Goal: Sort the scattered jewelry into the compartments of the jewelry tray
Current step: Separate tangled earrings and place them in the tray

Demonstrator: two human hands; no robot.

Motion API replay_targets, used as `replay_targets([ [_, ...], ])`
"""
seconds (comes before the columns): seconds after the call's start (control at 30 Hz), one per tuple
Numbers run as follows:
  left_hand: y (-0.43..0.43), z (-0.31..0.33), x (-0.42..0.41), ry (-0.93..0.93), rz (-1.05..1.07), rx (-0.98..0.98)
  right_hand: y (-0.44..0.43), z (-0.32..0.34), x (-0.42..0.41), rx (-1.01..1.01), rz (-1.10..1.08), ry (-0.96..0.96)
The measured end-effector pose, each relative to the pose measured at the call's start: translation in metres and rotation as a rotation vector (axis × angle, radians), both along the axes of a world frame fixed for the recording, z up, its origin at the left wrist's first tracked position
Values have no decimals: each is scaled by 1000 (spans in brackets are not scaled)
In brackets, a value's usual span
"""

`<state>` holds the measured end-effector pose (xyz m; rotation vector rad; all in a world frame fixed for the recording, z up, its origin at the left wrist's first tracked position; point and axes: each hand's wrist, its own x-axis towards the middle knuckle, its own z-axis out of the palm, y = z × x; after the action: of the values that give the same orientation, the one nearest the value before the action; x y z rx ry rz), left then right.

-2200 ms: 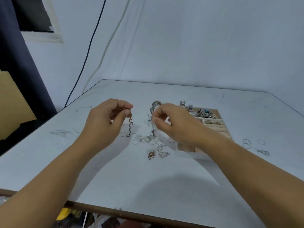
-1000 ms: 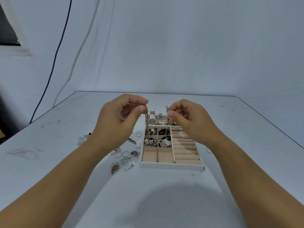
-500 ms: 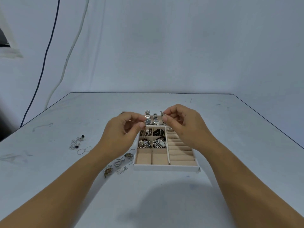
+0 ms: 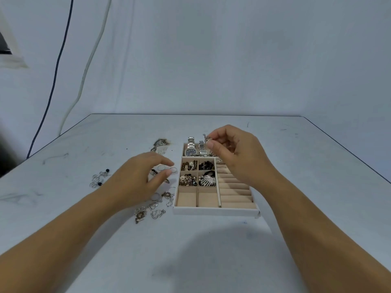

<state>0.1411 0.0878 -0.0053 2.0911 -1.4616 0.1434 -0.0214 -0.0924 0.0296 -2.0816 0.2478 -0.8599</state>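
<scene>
- The jewelry tray [image 4: 215, 212] sits on the surface [image 4: 211, 250] and is partly filled. Two watches [image 4: 191, 148] lie in its far compartment, and the four small squares just nearer hold beads and a silver clip [image 4: 207, 180].
- The two nearest squares [image 4: 186, 198] look bare, and the ring rolls [image 4: 234, 187] along the tray's right side hold almost nothing (one small item at their far end is too small to name).
- The right hand [image 4: 239, 157] hovers over the tray's far end. Its grip pinches a small silvery piece [image 4: 206, 138] between thumb and forefinger, above the watch compartment, so the drop seems not yet made.
- The left hand [image 4: 137, 178] hangs just left of the tray with its grip released, fingers loosely curled and holding nothing that shows, above a few loose rings [image 4: 161, 167].
- Left to sort are those rings, a cluster of heart-shaped earrings [image 4: 156, 211] off the tray's near-left corner, dark-beaded pieces [image 4: 99, 177] well to its left, and a filigree piece [image 4: 160, 143] off its far-left corner.
- By this count the job seems roughly half done.
</scene>
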Motion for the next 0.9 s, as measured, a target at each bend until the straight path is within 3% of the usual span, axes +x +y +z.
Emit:
replay_targets([
  [0.43, 17, -33, 12, 52, -42, 154, 18, -1, 15, -2, 32, 4],
  [0.67, 17, -36, 15, 60, -43, 136, 22, -21, 17, -72, 29, 204],
  [0.9, 16, -36, 15, 68, -38, 133, 25, -40, 28, -368, -93, 431],
])
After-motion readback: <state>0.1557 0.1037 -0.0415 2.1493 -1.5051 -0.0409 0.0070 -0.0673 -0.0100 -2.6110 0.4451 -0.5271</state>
